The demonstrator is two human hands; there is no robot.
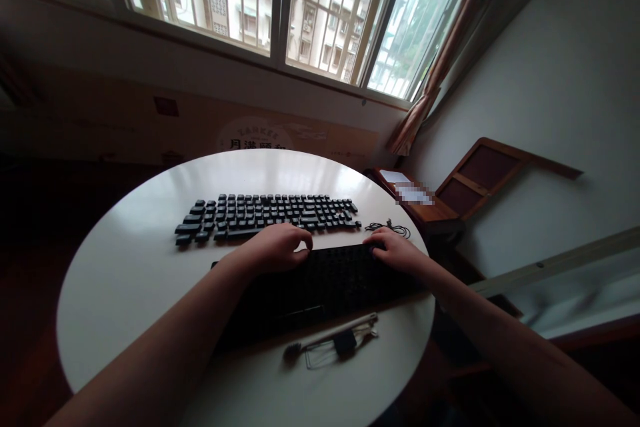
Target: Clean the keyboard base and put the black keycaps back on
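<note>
A black keyboard base (pixel 325 287), too dark to show much detail, lies on the round white table in front of me. At its far edge, my left hand (pixel 280 247) is closed, with thumb and forefinger curled against the board. Further right along that edge, my right hand (pixel 397 251) bends its fingers and thumb around a dark part of the base. Just beyond the base, loose black keycaps (pixel 270 213) are spread in keyboard order. A coiled black cable (pixel 395 229) lies behind my right hand. Whatever sits under both palms is hidden.
Near the table's front lie a brush (pixel 320 339) and a wire keycap puller (pixel 345 342) with a dark handle. The white table (pixel 120 280) has a curved edge. Papers lie on a wooden chair (pixel 440 212) at the right, below a barred window (pixel 330 13).
</note>
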